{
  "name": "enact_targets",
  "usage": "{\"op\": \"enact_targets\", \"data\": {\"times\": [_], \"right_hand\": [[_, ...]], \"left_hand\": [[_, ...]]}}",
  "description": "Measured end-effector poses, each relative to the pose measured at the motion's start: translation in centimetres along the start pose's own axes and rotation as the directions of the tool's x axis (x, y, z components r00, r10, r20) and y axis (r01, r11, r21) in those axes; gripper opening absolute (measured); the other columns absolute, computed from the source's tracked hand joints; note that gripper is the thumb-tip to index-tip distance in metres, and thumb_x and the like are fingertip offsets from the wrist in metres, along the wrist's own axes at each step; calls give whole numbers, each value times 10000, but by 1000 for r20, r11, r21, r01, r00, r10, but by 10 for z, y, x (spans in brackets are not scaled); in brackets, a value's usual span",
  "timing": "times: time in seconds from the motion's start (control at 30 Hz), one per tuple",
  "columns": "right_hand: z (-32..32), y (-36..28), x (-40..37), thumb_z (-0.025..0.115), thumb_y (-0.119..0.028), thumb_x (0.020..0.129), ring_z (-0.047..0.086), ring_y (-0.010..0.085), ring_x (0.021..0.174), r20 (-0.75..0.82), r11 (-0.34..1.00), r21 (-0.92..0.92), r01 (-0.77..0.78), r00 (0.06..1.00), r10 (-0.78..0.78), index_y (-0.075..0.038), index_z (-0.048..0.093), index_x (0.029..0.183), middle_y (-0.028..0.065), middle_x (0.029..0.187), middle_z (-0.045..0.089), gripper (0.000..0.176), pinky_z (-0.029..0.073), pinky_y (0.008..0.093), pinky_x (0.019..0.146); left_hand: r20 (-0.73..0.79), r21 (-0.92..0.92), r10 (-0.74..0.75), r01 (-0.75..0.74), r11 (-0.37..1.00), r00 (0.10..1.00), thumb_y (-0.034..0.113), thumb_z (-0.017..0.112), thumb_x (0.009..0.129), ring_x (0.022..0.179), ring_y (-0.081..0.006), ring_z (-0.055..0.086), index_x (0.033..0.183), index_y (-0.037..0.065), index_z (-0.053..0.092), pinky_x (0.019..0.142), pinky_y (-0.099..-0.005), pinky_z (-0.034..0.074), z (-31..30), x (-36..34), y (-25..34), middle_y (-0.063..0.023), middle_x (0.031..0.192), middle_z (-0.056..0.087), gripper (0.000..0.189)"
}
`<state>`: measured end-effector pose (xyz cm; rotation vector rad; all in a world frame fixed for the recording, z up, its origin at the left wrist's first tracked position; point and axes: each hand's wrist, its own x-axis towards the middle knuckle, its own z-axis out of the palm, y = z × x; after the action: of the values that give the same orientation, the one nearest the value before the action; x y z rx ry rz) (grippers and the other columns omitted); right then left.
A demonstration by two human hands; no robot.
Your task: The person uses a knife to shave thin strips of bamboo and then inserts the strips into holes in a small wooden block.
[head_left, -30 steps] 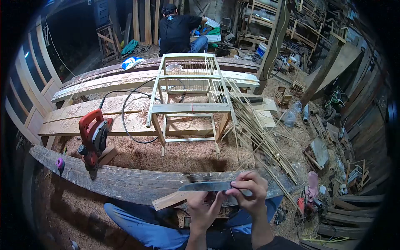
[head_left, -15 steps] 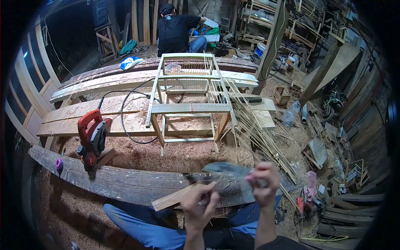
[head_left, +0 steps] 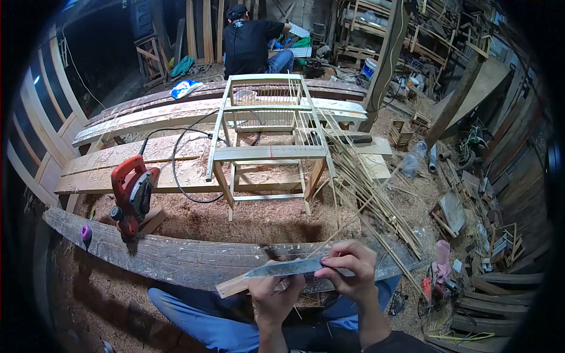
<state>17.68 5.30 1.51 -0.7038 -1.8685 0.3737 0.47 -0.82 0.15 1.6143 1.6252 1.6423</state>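
My right hand (head_left: 353,267) is closed round the handle end of a knife (head_left: 282,268), whose broad grey blade points left. Just under the blade is my left hand (head_left: 275,294), its fingers bent together and partly covered by the knife. A thin bamboo strip (head_left: 336,236) slants up and to the right from behind the blade, in line with my left fingers; its lower end is hidden. Both hands are over a weathered plank (head_left: 194,259) in front of my knees. A short wood offcut (head_left: 231,286) lies beside my left hand.
A slatted wooden frame (head_left: 269,153) stands ahead. A red power planer (head_left: 132,197) with a black cable is at left, near a purple-topped object (head_left: 86,233). Bamboo strips (head_left: 376,206) are heaped at right. A person (head_left: 250,47) sits at the back. Shavings cover the floor.
The knife was blurred and raised, with my right hand higher and further right. Now it is lower, with the blade level across my left fingers.
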Motion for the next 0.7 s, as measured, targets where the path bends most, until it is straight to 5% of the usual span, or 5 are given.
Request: {"op": "enact_targets", "data": {"times": [0.27, 0.4, 0.47, 0.53, 0.7], "right_hand": [[-20, 8, -5, 920, -208, 665, 626, 165, 676, 28, 994, -111, 4, 1000, -1, -111, 734, 917, 47, 815, 640, 328, 489, 287, 585], [-33, 33, -9, 887, -176, 725, 622, 176, 685, -115, 977, -210, -20, 993, -4, -117, 713, 859, 38, 825, 633, 227, 476, 299, 575], [-47, 43, -10, 868, -143, 757, 615, 181, 694, -215, 957, -285, -49, 977, -14, -105, 698, 869, 42, 839, 629, 207, 477, 298, 586], [-55, 40, -7, 826, -113, 806, 598, 193, 705, -388, 920, -258, -295, 904, 181, -78, 659, 890, 60, 861, 620, 191, 472, 299, 621], [-28, 20, -10, 778, -182, 882, 570, 191, 742, -321, 935, -109, -338, 902, 289, -39, 630, 911, 76, 859, 606, 208, 468, 315, 681]], "left_hand": [[14, 51, 155, -156, 986, 988, -25, 773, 724, 648, -286, 674, 867, 27, 703, 591, -362, 509, 7, 2, -1, -113, 733, 672, 167], [-11, -62, 186, -186, 981, 983, -23, 775, 726, 652, -253, 679, 871, 30, 709, 597, -338, 517, 8, 0, -8, -109, 750, 688, 168], [-84, -264, 2, -24, 964, 996, -57, 745, 782, 676, -129, 663, 867, 9, 698, 562, -235, 474, -5, 0, -5, -66, 771, 696, 118], [-103, -266, 69, -94, 959, 992, -79, 727, 806, 684, -93, 639, 907, -1, 689, 560, -209, 459, -13, 4, -6, -56, 788, 681, 133], [70, -84, -131, 137, 987, 989, -24, 718, 878, 662, -32, 581, 981, -7, 689, 560, -197, 449, -1, 6, -8, -20, 773, 653, 108]]}}
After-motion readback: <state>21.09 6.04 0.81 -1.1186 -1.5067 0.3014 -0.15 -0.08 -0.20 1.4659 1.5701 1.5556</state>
